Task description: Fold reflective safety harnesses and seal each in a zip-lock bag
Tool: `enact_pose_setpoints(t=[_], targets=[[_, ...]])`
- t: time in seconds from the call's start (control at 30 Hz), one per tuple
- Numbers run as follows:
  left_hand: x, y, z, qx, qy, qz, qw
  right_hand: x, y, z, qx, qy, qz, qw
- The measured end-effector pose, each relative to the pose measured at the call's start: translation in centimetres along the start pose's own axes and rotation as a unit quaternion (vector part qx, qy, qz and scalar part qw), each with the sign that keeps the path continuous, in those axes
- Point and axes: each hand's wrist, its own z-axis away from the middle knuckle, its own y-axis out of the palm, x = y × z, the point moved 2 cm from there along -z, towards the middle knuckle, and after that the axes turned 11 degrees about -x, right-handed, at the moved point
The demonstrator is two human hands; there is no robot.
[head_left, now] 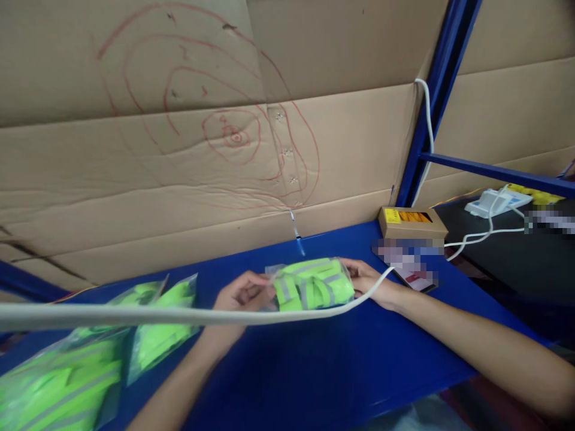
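Note:
A folded neon-green reflective vest [314,282] in a clear plastic bag is held between my two hands above the blue tabletop [287,371]. My left hand [245,293] pinches the bag's left end, its fingers curled. At the right end my right hand [363,281] grips the package, with the fingertips partly hidden behind it. More bagged green vests [164,332] lie on the table to the left of my left hand, the largest one [63,389] at the lower left corner.
A white cable [135,315] crosses the view in front of my hands. Cardboard panels [350,143] with red drawn rings stand behind the table. At the back right are a small cardboard box [411,224], a blue metal post [431,102] and a white power strip [494,202].

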Motion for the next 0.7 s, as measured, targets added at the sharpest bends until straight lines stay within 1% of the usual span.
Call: enact_pose_setpoints(t=[0.07, 0.13, 0.23, 0.3, 0.37, 0.43, 0.53, 0.6, 0.63, 0.67, 0.7], targets=[[-0.8, -1.4, -0.9, -0.048, -0.001, -0.009, 0.999, 0.8, -0.3, -0.1, -0.03, -0.009, -0.029, 0.999], [-1.5, -3.2, -2.1, -0.115, 0.005, 0.006, 0.993, 1.4, -1.3, -0.3, -0.077, -0.007, -0.039, 0.996], [-2.3, -6.4, -3.9, -0.235, 0.023, 0.049, 0.97, 2.0, -3.4, -1.0, -0.132, 0.003, -0.035, 0.991], [-2.5, -8.3, -5.0, -0.296, 0.04, 0.063, 0.952, 2.1, -4.4, -1.4, -0.141, 0.009, -0.027, 0.99], [-2.4, -9.9, -5.9, -0.332, 0.052, 0.058, 0.94, 1.8, -4.8, -1.7, -0.143, 0.016, -0.013, 0.989], [-2.2, -11.1, -6.4, -0.352, 0.06, 0.031, 0.934, 1.1, -4.8, -1.8, -0.141, 0.024, 0.007, 0.99], [-2.0, -13.2, -6.6, -0.39, 0.092, -0.053, 0.915, -0.3, -4.4, -2.0, -0.122, 0.016, 0.066, 0.99], [-2.3, -14.8, -6.3, -0.427, 0.125, -0.132, 0.886, -1.0, -4.6, -2.3, -0.126, -0.019, 0.121, 0.984], [-2.5, -15.6, -6.0, -0.445, 0.14, -0.176, 0.867, -1.0, -4.8, -2.4, -0.142, -0.059, 0.162, 0.975], [-2.8, -16.4, -5.7, -0.458, 0.152, -0.219, 0.848, -0.9, -5.1, -2.4, -0.165, -0.114, 0.21, 0.957], [-3.1, -17.0, -5.4, -0.468, 0.161, -0.261, 0.829, -0.7, -5.2, -2.3, -0.189, -0.175, 0.259, 0.931]])
